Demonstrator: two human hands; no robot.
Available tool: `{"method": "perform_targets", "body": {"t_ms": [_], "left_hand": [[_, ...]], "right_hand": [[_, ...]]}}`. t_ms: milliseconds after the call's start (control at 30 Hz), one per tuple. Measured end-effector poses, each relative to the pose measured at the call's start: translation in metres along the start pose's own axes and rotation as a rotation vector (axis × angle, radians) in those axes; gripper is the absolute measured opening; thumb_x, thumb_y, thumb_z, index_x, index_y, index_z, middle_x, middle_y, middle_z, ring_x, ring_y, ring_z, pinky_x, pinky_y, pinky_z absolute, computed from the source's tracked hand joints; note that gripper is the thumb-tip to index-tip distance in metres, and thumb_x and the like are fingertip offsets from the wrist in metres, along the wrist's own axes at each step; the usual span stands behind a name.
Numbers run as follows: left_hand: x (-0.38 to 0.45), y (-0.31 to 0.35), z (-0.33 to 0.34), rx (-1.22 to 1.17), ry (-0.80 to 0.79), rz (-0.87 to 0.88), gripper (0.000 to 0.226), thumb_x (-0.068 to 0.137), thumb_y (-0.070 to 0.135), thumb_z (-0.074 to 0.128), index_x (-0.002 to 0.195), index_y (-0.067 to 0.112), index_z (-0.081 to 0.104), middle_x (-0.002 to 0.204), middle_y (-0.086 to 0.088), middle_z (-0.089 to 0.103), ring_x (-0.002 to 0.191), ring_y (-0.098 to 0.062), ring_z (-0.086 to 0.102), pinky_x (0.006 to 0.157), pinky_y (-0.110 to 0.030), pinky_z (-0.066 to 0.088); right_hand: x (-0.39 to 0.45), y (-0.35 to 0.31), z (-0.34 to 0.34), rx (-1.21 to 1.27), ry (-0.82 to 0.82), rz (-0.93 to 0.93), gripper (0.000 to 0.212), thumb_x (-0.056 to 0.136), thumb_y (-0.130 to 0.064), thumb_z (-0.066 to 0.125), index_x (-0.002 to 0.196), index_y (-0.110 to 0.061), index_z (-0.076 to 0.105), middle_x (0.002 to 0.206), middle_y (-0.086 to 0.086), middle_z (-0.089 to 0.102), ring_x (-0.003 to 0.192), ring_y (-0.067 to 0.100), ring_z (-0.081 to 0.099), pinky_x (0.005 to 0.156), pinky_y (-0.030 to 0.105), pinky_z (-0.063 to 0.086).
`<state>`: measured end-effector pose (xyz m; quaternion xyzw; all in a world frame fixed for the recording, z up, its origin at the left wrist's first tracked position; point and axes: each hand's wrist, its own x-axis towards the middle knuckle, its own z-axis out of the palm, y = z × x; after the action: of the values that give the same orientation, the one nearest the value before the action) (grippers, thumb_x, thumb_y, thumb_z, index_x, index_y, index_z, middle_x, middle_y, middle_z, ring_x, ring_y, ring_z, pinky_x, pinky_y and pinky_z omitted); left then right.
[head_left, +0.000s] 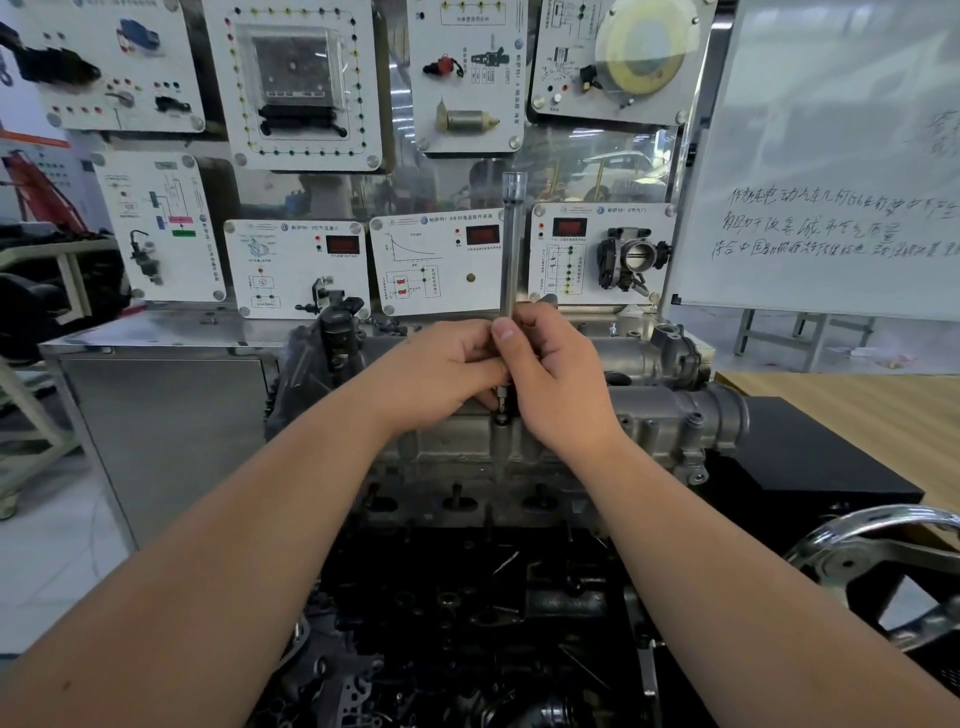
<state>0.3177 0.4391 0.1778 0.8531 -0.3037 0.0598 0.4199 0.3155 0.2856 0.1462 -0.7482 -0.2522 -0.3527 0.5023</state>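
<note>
Both hands were closed on the long extension bar (509, 249), which stood near upright over the top of the cylinder head (649, 415). Left hand (447, 364) was curled round the lower shaft; right hand (550, 374) pinched it a little higher, thumb against the steel. The bit (502, 401) at the bar's foot sat just above, perhaps touching, a dark bolt (501, 419) on the head's upper edge; whether it was seated in the bolt's recess could not be told, as the fingers crowded that spot. The bar's upper end was free, with nothing driving it, and reached up in front of the training panels (306, 265). Risks as judged: the grip lay low on a long bar, so the free top could sway and tilt the bit out of line. A tilted bit would likely cam out and round the recess, or skate off onto the cast surface. If the bit was only push-fitted, lifting the bar could leave it behind or drop it into the dark, cluttered engine block (467, 597) below, where small parts would be hard to find. A slip under turning force would throw knuckles against the casting's edges. The chrome handwheel (883, 561) at the right stood well apart and was no concern
</note>
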Motion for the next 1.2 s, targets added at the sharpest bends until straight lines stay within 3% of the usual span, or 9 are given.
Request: {"method": "perform_targets", "body": {"t_ms": [100, 267, 333, 467, 667, 833, 900, 967, 1200], "left_hand": [[0.0009, -0.0011, 0.0031, 0.023, 0.055, 0.021, 0.011, 0.100, 0.016, 0.063, 0.111, 0.014, 0.067, 0.099, -0.001, 0.077, 0.089, -0.018, 0.075, 0.089, -0.045, 0.061], [0.0007, 0.0012, 0.0079, 0.134, 0.138, 0.067, 0.015, 0.092, 0.030, 0.069, 0.089, 0.044, 0.063, 0.091, 0.019, 0.073, 0.081, -0.001, 0.070, 0.076, -0.034, 0.056], [0.0011, -0.0001, 0.0080, 0.102, 0.120, 0.057, 0.011, 0.093, 0.029, 0.069, 0.100, 0.038, 0.065, 0.094, 0.009, 0.075, 0.085, -0.010, 0.073, 0.083, -0.044, 0.061], [0.0005, -0.0025, 0.0018, -0.009, 0.025, 0.027, 0.019, 0.103, 0.019, 0.061, 0.119, 0.021, 0.069, 0.106, 0.001, 0.078, 0.097, -0.019, 0.075, 0.094, -0.047, 0.060], [0.0032, -0.0047, 0.0013, -0.054, 0.032, 0.017, 0.016, 0.100, 0.012, 0.065, 0.115, 0.007, 0.067, 0.105, -0.011, 0.076, 0.097, -0.027, 0.075, 0.091, -0.048, 0.061], [0.0009, 0.0002, 0.0055, 0.040, 0.089, 0.095, 0.024, 0.095, 0.027, 0.070, 0.097, 0.050, 0.066, 0.101, 0.019, 0.075, 0.091, -0.003, 0.072, 0.079, -0.025, 0.061], [0.0007, -0.0014, 0.0070, 0.057, 0.113, 0.084, 0.016, 0.095, 0.029, 0.070, 0.101, 0.043, 0.067, 0.101, 0.015, 0.075, 0.091, -0.006, 0.073, 0.084, -0.035, 0.062], [0.0002, -0.0017, 0.0059, 0.069, 0.088, 0.073, 0.012, 0.097, 0.026, 0.068, 0.107, 0.032, 0.069, 0.102, 0.010, 0.077, 0.093, -0.011, 0.074, 0.089, -0.042, 0.061], [0.0000, 0.0003, 0.0012, -0.016, 0.001, 0.045, 0.015, 0.102, 0.013, 0.061, 0.116, 0.013, 0.068, 0.105, -0.004, 0.078, 0.098, -0.021, 0.075, 0.093, -0.043, 0.061]], "right_hand": [[-0.0012, 0.0014, 0.0007, 0.003, 0.002, -0.013, 0.013, 0.101, -0.037, 0.050, 0.099, -0.029, 0.060, 0.081, -0.016, 0.066, 0.078, -0.004, 0.061, 0.068, 0.013, 0.045], [-0.0012, 0.0011, 0.0010, 0.085, -0.002, 0.059, 0.003, 0.099, -0.036, 0.061, 0.099, -0.035, 0.059, 0.089, -0.018, 0.072, 0.086, -0.001, 0.068, 0.076, 0.020, 0.053], [-0.0005, -0.0003, 0.0010, 0.043, 0.024, 0.036, 0.013, 0.102, -0.030, 0.060, 0.091, -0.036, 0.057, 0.076, -0.025, 0.067, 0.076, -0.008, 0.062, 0.066, 0.008, 0.043], [-0.0002, -0.0011, 0.0010, 0.049, 0.019, 0.024, 0.018, 0.104, -0.023, 0.056, 0.087, -0.030, 0.059, 0.070, -0.014, 0.062, 0.068, -0.007, 0.058, 0.061, 0.008, 0.041], [-0.0013, -0.0005, 0.0013, 0.024, 0.001, 0.000, 0.016, 0.105, -0.030, 0.049, 0.096, -0.030, 0.062, 0.081, -0.018, 0.064, 0.079, -0.008, 0.059, 0.068, 0.007, 0.041], [-0.0025, -0.0012, 0.0018, 0.082, 0.004, 0.044, 0.018, 0.096, -0.044, 0.056, 0.110, -0.034, 0.061, 0.098, -0.013, 0.073, 0.094, 0.001, 0.069, 0.081, 0.025, 0.056], [-0.0025, 0.0003, 0.0014, 0.068, 0.019, 0.040, 0.010, 0.099, -0.037, 0.059, 0.106, -0.031, 0.061, 0.092, -0.014, 0.073, 0.089, 0.002, 0.069, 0.077, 0.026, 0.056], [-0.0023, 0.0019, 0.0014, 0.074, 0.026, 0.033, 0.005, 0.101, -0.030, 0.058, 0.102, -0.028, 0.062, 0.085, -0.021, 0.070, 0.083, -0.002, 0.066, 0.071, 0.015, 0.050], [-0.0041, 0.0019, 0.0036, 0.030, 0.024, 0.015, 0.020, 0.100, -0.039, 0.047, 0.102, -0.027, 0.063, 0.084, -0.016, 0.067, 0.082, -0.003, 0.062, 0.070, 0.011, 0.046]]}}
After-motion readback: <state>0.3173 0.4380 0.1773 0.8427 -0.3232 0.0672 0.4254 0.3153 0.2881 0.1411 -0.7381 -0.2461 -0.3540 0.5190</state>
